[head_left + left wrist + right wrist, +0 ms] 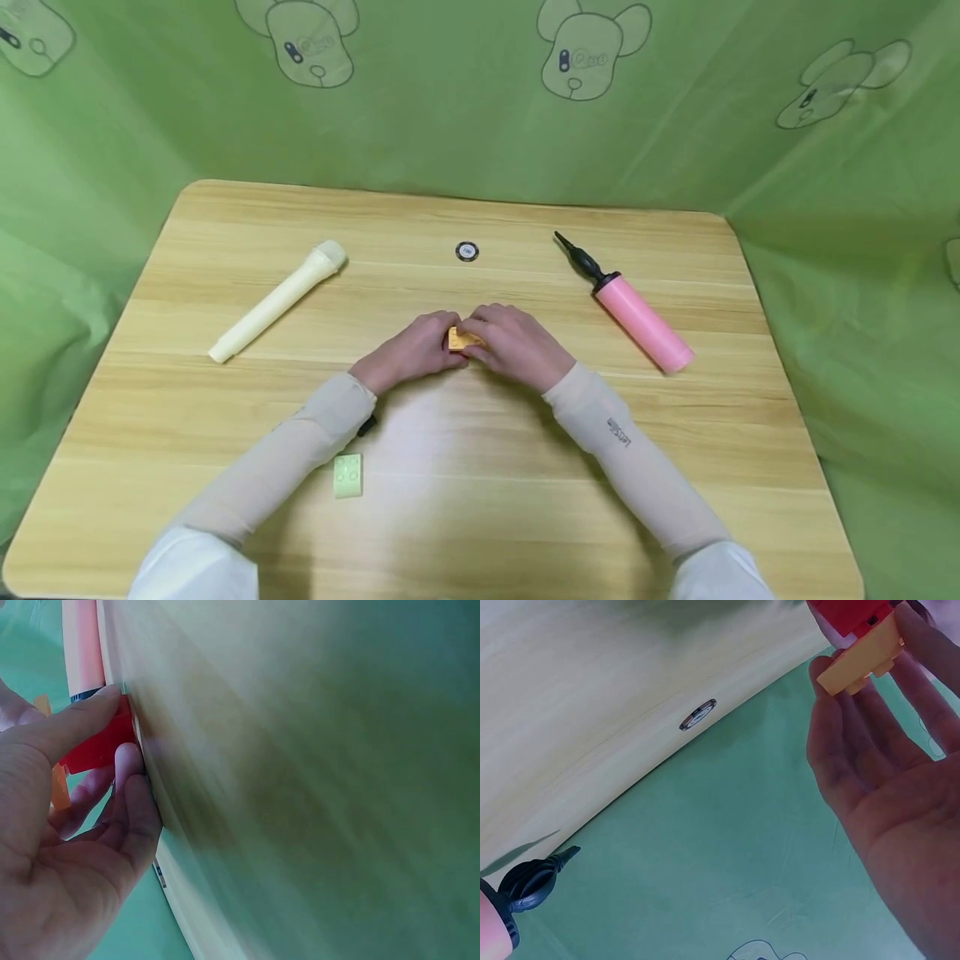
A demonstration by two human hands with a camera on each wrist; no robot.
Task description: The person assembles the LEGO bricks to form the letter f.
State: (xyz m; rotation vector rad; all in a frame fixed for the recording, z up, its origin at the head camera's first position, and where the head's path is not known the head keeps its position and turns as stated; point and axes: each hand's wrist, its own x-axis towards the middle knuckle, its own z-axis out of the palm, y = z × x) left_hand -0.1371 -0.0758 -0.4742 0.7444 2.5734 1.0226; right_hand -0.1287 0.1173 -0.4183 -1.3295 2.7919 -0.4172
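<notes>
Near the middle of the table, both hands meet around two toy building bricks. My left hand (pixel 408 350) grips a red brick (pixel 99 746) between thumb and fingers, low over the tabletop. My right hand (pixel 521 346) pinches an orange brick (pixel 864 656) with studs on one face. In the right wrist view the orange brick lies up against the red one, its studs facing away from it. Fingers cover much of both bricks in the head view. A pale green brick (pixel 348 477) lies beside the left forearm, nearer the front edge.
A cream toy microphone (pixel 273 304) lies at the left of the wooden table (pixel 480 533). Beyond the hands is a dark round chip (pixel 467 251). A pink hand pump (pixel 647 323) with a black nozzle lies to the right. Green printed curtain (pixel 450 125) surrounds the table.
</notes>
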